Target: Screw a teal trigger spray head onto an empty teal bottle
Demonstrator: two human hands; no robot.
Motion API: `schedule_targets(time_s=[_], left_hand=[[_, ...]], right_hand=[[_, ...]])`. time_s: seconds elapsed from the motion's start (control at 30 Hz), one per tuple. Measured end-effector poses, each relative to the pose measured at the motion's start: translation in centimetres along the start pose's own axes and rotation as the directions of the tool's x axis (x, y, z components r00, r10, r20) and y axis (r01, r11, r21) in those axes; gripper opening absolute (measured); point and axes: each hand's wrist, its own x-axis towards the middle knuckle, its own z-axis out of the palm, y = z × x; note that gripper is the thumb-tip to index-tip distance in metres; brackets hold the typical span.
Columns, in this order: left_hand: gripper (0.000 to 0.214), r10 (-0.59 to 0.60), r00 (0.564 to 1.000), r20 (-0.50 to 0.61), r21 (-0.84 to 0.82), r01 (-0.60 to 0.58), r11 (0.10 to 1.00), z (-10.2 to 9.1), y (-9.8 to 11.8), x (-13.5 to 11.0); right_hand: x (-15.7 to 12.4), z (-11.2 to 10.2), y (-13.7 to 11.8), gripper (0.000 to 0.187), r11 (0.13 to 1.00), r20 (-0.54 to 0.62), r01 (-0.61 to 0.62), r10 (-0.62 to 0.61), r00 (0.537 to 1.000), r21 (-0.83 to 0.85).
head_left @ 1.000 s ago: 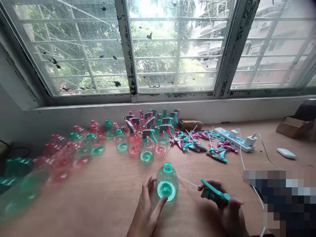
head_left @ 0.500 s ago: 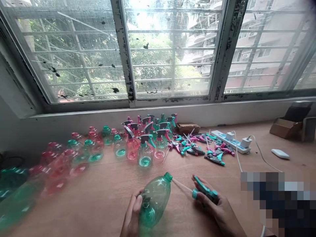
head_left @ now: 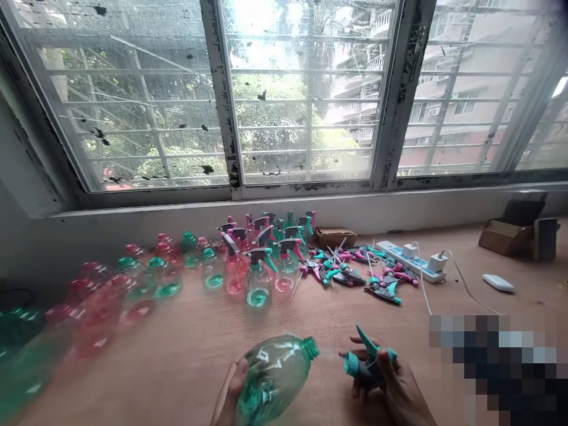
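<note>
one translucent green rounded plastic bottle (head_left: 280, 373) tilted in the left hand (head_left: 228, 393), mouth open; right hand (head_left: 396, 386) grips a teal-and-black plastic trigger sprayer (head_left: 369, 371), collar apart from the neck, so not joined yet. beyond that: open-necked pink and green plastic bottles (head_left: 167, 278) leftward, sprayer-topped bottles (head_left: 258, 291) done, loose multicoloured sprayers (head_left: 348, 276) left over.

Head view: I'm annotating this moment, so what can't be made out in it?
All in the head view:
Straw: faint and blurred; whether its tip is inside the held green bottle's neck is unclear.
Left hand: most fingers hidden behind that bottle.
Green bottle at far left: blurred, cut off by the left edge.
Lower-right area: masked by pixelation.
</note>
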Motion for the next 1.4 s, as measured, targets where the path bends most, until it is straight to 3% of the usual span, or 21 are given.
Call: schedule_targets(time_s=[0.07, 0.27, 0.47, 0.8, 0.97, 1.07, 1.2, 1.4], left_hand=[[0.061, 0.040, 0.999, 0.016, -0.015, -0.039, 0.999, 0.2, 0.4, 0.5], [0.063, 0.003, 0.998, 0.069, 0.038, -0.006, 0.999, 0.5, 0.9, 0.3], [0.064, 0.001, 1.000, 0.027, 0.061, -0.003, 0.998, 0.9, 1.3, -0.8], [0.058, -0.103, 0.994, 0.046, -0.053, 0.105, 0.993, 1.8, 1.1, -1.9], [0.062, -0.091, 0.977, 0.192, -0.112, 0.114, 0.987, 2.0, 1.5, -2.2], [0.061, -0.073, 0.980, 0.186, -0.124, 0.097, 0.988, 2.0, 1.8, -2.3], [0.062, -0.046, 0.986, 0.157, -0.021, 0.050, 0.999, 1.8, 2.5, -2.5], [0.053, 0.131, 0.991, -0.019, 0.360, -0.116, 0.926, 0.2, 2.8, -1.5]], right_hand=[[0.1, 0.2, 0.0, 0.058, 1.000, -0.006, -0.013, 0.013, 1.000, 0.000], [-0.1, 0.1, 0.0, 0.047, 0.999, -0.034, -0.049, 0.049, 0.998, 0.002], [-0.4, -0.6, 0.0, 0.037, 0.997, -0.049, -0.038, 0.034, 0.998, -0.066], [0.0, -0.8, -0.8, 0.043, 0.964, -0.045, -0.170, 0.182, 0.982, 0.204], [0.3, -1.3, -1.3, 0.045, 0.943, -0.018, -0.218, 0.230, 0.973, 0.253], [0.4, -1.5, -1.3, 0.046, 0.928, 0.007, -0.219, 0.227, 0.974, 0.302], [0.4, -1.8, -1.3, 0.053, 0.923, 0.028, -0.228, 0.230, 0.973, 0.310], [0.4, -1.7, -1.4, 0.052, 0.908, 0.035, -0.267, 0.270, 0.962, 0.322]])
